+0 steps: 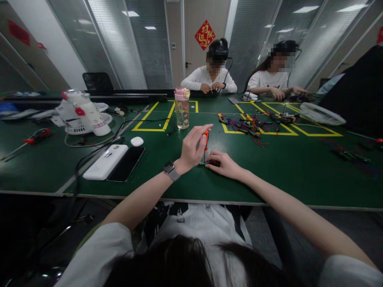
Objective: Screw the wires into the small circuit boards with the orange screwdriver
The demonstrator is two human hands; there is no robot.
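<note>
My left hand point(194, 147), with a watch on its wrist, is closed around the orange handle of a screwdriver point(206, 139). The screwdriver stands upright, its shaft pointing down at a small green circuit board point(202, 163) on the green table. My right hand point(223, 164) lies low on the table with its fingertips pressed together on the board's right end and a dark part beside it. Where the screwdriver tip meets the board is too small to make out.
A bottle point(182, 108) stands beyond my hands, with a wire pile point(249, 123) to its right. On the left are a white power bank point(106, 161), a phone point(126, 163) and a white appliance point(85, 113). Two people point(209, 77) point(272, 79) sit opposite.
</note>
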